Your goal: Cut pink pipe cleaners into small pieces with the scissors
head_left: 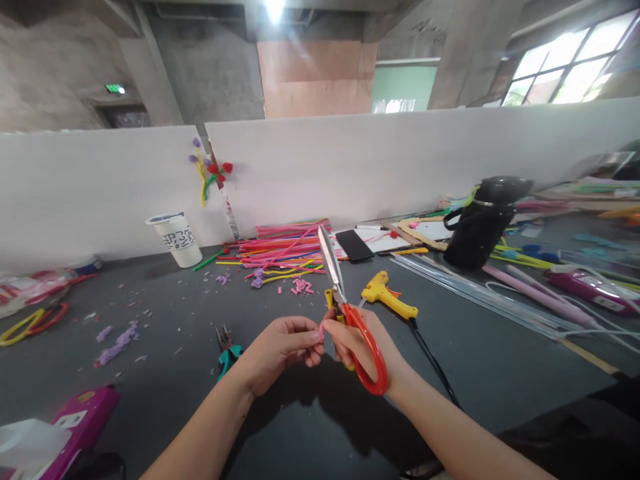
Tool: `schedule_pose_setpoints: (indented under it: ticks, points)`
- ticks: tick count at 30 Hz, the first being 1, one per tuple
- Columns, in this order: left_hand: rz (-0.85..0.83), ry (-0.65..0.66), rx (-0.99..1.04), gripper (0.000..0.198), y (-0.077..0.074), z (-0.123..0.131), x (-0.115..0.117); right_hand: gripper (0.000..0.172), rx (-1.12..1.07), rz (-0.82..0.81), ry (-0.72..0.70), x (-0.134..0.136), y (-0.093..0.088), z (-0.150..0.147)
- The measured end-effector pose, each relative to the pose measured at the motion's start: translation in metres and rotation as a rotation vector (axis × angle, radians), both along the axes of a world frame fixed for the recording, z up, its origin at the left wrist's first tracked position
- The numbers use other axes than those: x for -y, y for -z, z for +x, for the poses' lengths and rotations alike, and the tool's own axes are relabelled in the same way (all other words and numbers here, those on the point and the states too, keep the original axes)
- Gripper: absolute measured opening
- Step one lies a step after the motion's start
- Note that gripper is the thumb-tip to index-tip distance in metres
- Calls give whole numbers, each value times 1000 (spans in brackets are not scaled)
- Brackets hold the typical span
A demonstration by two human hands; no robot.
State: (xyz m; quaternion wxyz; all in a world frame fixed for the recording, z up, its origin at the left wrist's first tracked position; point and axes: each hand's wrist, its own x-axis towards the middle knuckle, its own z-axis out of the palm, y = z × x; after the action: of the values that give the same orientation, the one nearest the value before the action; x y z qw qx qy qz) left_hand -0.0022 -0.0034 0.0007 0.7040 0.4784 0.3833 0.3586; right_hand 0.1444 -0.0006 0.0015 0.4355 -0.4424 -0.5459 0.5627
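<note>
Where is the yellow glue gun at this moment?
In the head view, the yellow glue gun lies on the dark table right of centre, just beyond the right hand, below the black phone.

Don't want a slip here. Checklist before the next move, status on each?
1. Pink piece gripped: ok, pinched at the fingertips of the left hand.
2. Scissors held: ok, in the right hand.
3. Blades pointing away from the left hand: ok, they point up and forward.
4. Glue gun cold: cannot tell; it lies on the table.
5. Table free of scraps: not ok, small pink bits lie beyond the hands.
6. Pliers clear of the left forearm: cannot tell; their handles are partly hidden.
</note>
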Motion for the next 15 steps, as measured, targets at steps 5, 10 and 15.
schedule_pose_setpoints:
  ticks: [5, 10, 15]
  points:
    - [15, 12, -18, 14, 1, -2, 0, 18, 60, -35, -26, -2, 3, 0]
    - [35, -3, -8, 17, 0, 1, 1, 13, 100, 12, -22, -1, 5, 1]
    - [89, -9, -70, 14, -2, 1, 2, 13, 108, 23, -8, 0, 6, -1]
